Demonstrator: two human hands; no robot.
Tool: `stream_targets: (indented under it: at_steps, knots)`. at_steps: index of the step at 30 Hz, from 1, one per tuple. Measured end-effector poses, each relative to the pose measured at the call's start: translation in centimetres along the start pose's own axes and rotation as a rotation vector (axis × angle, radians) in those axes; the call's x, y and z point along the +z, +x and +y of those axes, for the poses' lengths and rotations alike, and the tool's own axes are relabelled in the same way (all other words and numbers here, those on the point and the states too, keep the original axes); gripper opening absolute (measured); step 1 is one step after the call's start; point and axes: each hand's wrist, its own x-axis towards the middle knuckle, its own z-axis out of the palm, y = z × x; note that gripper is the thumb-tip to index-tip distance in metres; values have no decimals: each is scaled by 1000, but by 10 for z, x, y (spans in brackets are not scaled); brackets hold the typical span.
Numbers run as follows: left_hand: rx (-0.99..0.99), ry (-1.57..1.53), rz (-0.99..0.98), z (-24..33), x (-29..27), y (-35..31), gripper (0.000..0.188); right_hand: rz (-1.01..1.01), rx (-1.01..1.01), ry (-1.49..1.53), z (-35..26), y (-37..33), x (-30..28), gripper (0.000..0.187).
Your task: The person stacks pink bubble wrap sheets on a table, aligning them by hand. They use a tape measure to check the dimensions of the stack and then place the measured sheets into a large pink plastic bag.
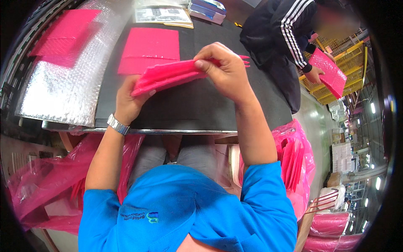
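Note:
Above the black tabletop I hold a small stack of pink bubble-wrap pouches (172, 75), tilted with its edges toward me. My left hand (128, 98) grips the stack's left end, thumb on the near side. At the right end my right hand (224, 69) pinches the upper edge between thumb and fingers, and several pouch corners stick out past it. Just beyond the stack, another pink pouch (153, 44) lies flat on the table. More pink pouches (69, 31) rest on a silver bubble sheet at the left.
The silver bubble sheet (63, 90) covers the left side of the black table (260, 96). Papers (163, 16) and a blue-and-white stack (208, 9) sit at the back. At right, a co-worker (289, 33) handles another pink pouch (329, 71). Pink plastic bags (308, 159) flank my legs.

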Motion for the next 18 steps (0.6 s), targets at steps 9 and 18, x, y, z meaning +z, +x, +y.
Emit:
stream_targets:
  at_steps: [9,18]
  knots:
    - [6,-76,-7,-2,-3,0,33,316,177,611,-5,0,-15,13]
    - [-35,-43,21,4,-2,0,30,382,187,807,-13,7,1,18]
